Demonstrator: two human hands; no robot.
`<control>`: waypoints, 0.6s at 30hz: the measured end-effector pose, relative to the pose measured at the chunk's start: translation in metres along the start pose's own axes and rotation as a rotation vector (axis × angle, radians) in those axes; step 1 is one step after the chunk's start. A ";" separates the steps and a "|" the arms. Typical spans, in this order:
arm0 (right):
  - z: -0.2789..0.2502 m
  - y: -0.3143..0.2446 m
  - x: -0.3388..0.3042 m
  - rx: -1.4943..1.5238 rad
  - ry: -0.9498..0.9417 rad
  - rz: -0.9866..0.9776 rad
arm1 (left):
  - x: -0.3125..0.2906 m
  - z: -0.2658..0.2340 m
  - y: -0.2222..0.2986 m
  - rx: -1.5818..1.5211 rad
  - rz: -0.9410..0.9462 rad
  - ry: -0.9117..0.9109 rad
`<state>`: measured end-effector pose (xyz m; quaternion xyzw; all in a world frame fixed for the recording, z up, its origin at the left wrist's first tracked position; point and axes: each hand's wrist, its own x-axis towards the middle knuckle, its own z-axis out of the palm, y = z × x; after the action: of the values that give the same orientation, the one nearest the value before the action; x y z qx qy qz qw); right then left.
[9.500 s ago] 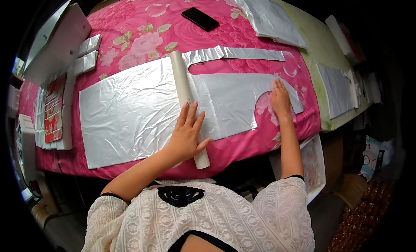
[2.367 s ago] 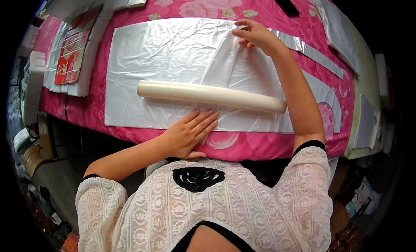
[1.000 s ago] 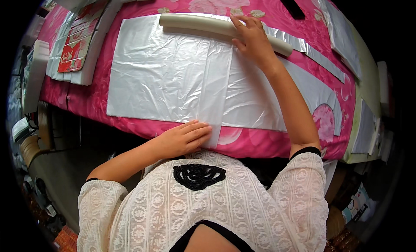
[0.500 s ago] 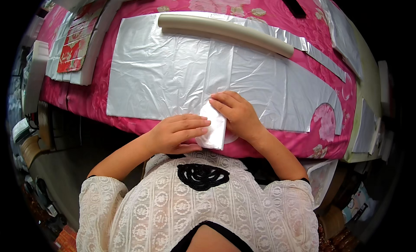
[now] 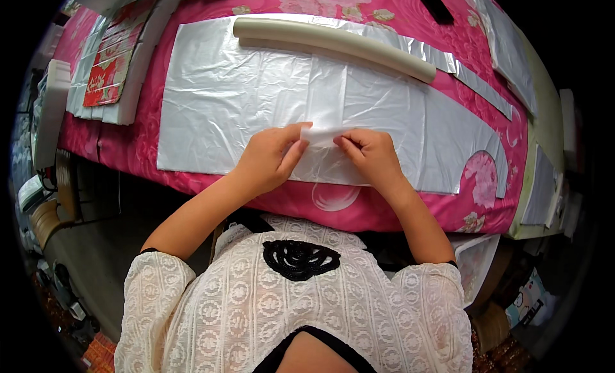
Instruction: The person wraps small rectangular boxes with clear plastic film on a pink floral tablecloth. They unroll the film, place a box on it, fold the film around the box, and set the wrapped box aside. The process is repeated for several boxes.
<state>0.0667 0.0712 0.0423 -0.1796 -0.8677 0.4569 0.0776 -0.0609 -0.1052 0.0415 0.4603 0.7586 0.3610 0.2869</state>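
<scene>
A small folded piece of shiny whitish plastic film [image 5: 322, 138] is pinched between my two hands, over the near edge of a wide silvery plastic sheet [image 5: 211, 104]. My left hand [image 5: 272, 154] grips its left end between thumb and fingers. At the right end, the thumb and fingertips of my right hand [image 5: 371, 154] are pressed together on the film. Part of the piece is hard to tell from the sheet beneath it. Both forearms reach over the table's near edge.
A long beige tube [image 5: 333, 45] lies across the sheet's far side. Beneath is a pink flowered tablecloth [image 5: 295, 209]. White stacked packs with a red printed card [image 5: 112, 78] stand at left. A dark bar [image 5: 434, 4] lies at the back, more plastic sheets [image 5: 503, 46] at right.
The folded film was lying flat at the table's near edge under my hands. Both hands have moved away from my body, and the film is now held between their fingertips.
</scene>
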 end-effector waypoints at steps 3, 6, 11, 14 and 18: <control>-0.002 0.000 0.016 0.134 -0.070 0.268 | 0.011 0.009 -0.001 -0.398 -0.036 0.341; -0.009 0.001 0.028 0.198 -0.171 0.419 | 0.010 0.007 0.003 0.095 0.260 0.254; -0.011 -0.001 0.032 0.214 -0.203 0.512 | 0.006 0.036 -0.002 0.560 0.247 0.022; -0.006 -0.020 0.021 -0.118 -0.113 0.377 | 0.004 0.039 -0.002 0.609 0.206 0.018; 0.000 -0.003 0.013 -0.665 0.271 -0.423 | 0.005 0.039 -0.003 0.589 0.222 0.040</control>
<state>0.0543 0.0746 0.0445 -0.0712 -0.9677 0.0983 0.2210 -0.0342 -0.0908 0.0159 0.5965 0.7811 0.1639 0.0849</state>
